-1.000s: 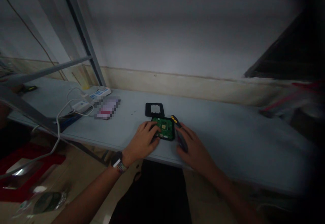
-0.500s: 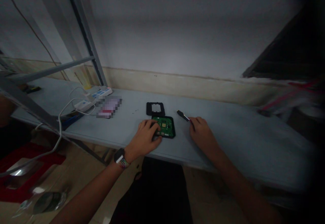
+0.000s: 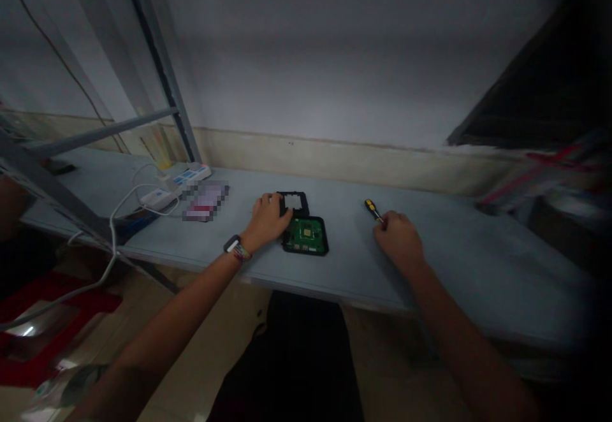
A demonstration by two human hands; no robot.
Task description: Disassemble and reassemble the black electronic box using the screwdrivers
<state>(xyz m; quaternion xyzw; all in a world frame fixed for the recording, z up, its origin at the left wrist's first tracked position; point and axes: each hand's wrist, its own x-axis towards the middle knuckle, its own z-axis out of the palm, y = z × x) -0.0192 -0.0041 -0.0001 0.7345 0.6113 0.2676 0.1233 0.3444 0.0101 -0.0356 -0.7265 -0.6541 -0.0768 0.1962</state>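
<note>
My left hand (image 3: 268, 219) reaches to a black plastic cover (image 3: 302, 206) with a pale panel in its middle. The fingers lie over its left edge and the thumb is at its near edge, in a grip. Just in front of the cover sits a black case holding a green circuit board (image 3: 308, 234), board side up. Off to the right, my right hand (image 3: 398, 236) pinches a screwdriver (image 3: 371, 208) by its metal shaft. The yellow and black handle points away from me.
A white power strip (image 3: 160, 197) with cables lies at the left, beside a blurred-out flat item (image 3: 206, 201). A metal frame (image 3: 162, 65) rises on that side. Bags with red strips (image 3: 540, 170) are at the far right. A wall backs the table.
My left hand has moved from the circuit board up to the black cover. My right hand has shifted right with the screwdriver, whose yellow handle now shows.
</note>
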